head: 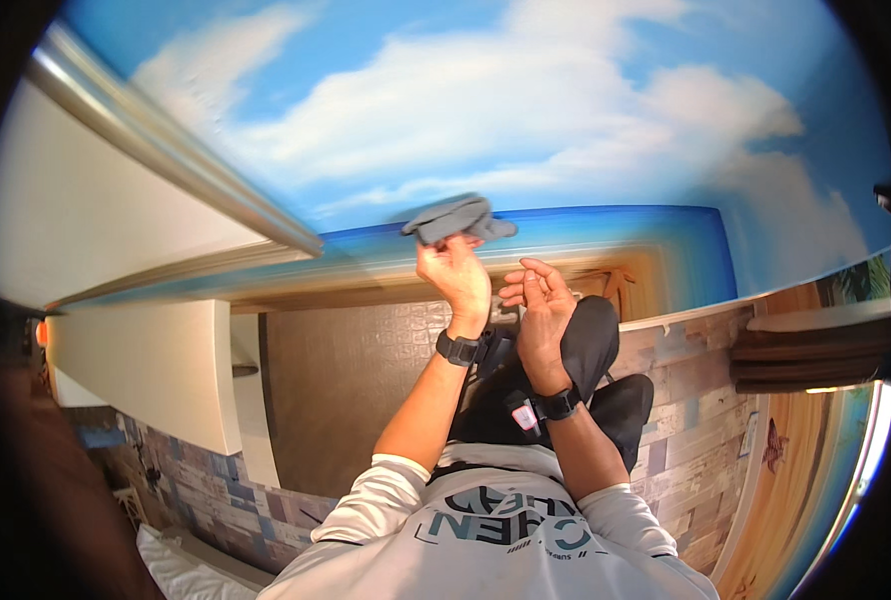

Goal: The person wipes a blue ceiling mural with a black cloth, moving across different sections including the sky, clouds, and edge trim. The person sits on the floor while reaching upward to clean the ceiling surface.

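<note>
My left hand point(458, 279) grips a folded grey cloth point(457, 219) by its lower side. The cloth lies close against a wall mural point(490, 112) of blue sky, white clouds, sea and sand, near the painted sea line; whether it presses on the surface I cannot tell. Lower and to the right, my right hand point(547, 304) is raised with its fingers loosely bent and apart, and nothing shows in it. It is just above my knee, in front of the mural's sandy part. Black bands circle both wrists.
At left, a metallic-edged white panel point(108, 195) juts alongside the mural. Below it stands a white furniture unit point(145, 367). Patchwork wood-pattern flooring point(678, 382) surrounds my legs, with a brown panel point(340, 390) to their left. White bedding point(183, 566) shows at lower left.
</note>
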`<action>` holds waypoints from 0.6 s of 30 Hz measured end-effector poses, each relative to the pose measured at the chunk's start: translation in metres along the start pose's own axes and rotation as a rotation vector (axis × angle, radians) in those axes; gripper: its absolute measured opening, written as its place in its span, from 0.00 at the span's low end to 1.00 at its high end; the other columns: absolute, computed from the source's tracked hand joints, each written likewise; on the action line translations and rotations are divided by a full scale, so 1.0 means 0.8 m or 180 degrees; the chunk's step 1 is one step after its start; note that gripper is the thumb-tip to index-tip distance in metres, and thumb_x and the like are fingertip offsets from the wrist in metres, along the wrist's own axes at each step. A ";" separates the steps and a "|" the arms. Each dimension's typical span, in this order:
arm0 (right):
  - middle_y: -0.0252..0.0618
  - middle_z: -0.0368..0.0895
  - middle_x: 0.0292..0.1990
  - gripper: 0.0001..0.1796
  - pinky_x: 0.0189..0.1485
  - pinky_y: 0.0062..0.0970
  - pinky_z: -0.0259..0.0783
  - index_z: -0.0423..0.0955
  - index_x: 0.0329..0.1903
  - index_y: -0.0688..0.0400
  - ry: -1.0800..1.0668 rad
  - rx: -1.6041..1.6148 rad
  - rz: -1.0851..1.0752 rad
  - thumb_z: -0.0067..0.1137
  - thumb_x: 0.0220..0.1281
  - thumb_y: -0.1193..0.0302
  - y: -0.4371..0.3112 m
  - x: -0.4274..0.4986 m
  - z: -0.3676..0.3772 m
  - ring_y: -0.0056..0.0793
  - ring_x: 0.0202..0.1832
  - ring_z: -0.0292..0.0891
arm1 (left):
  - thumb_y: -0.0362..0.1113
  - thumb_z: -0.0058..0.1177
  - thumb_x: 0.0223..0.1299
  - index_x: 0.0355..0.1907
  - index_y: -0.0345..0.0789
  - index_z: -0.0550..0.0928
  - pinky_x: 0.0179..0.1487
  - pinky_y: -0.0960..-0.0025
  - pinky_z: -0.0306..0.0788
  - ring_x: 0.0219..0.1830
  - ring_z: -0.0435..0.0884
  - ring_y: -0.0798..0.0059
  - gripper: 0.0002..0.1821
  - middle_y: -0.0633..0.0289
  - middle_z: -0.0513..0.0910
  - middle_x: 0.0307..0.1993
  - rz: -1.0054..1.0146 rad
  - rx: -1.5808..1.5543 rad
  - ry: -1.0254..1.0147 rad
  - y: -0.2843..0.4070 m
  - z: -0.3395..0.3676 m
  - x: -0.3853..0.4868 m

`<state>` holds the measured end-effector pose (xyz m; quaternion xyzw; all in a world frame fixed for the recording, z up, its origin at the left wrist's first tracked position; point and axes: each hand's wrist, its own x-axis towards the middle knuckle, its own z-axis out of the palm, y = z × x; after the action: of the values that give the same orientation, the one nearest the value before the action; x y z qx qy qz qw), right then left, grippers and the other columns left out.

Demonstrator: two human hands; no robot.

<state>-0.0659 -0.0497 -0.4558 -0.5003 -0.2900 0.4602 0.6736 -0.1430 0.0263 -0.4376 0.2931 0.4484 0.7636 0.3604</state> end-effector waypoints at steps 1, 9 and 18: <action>0.44 0.85 0.37 0.12 0.34 0.22 0.77 0.76 0.54 0.67 0.0107 -0.0031 -0.0160 0.50 0.77 0.74 -0.005 0.002 -0.008 0.24 0.31 0.82 | 0.24 0.47 0.70 0.41 0.27 0.80 0.36 0.70 0.82 0.32 0.85 0.75 0.06 0.56 0.87 0.37 -0.0130 0.0055 -0.0151 -0.005 0.012 -0.014; 0.40 0.85 0.36 0.10 0.34 0.19 0.76 0.75 0.54 0.66 0.0950 0.0040 -0.0899 0.50 0.77 0.75 -0.041 0.033 -0.088 0.20 0.29 0.79 | 0.24 0.64 0.58 0.36 0.28 0.88 0.30 0.75 0.68 0.27 0.75 0.87 0.04 0.65 0.87 0.27 -0.0743 0.0297 -0.1498 -0.081 0.105 -0.088; 0.39 0.85 0.36 0.10 0.34 0.18 0.74 0.76 0.53 0.64 0.1290 -0.0002 -0.1025 0.50 0.77 0.74 -0.080 0.046 -0.148 0.18 0.30 0.78 | 0.47 0.62 0.68 0.44 0.15 0.82 0.55 0.64 0.81 0.53 0.86 0.56 0.28 0.40 0.85 0.48 -0.2345 0.0002 -0.2186 -0.095 0.173 -0.128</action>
<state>0.0709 -0.0690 -0.4375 -0.5300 -0.2253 0.2373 0.7823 0.0435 0.0341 -0.4594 0.3499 0.3779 0.4451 0.7326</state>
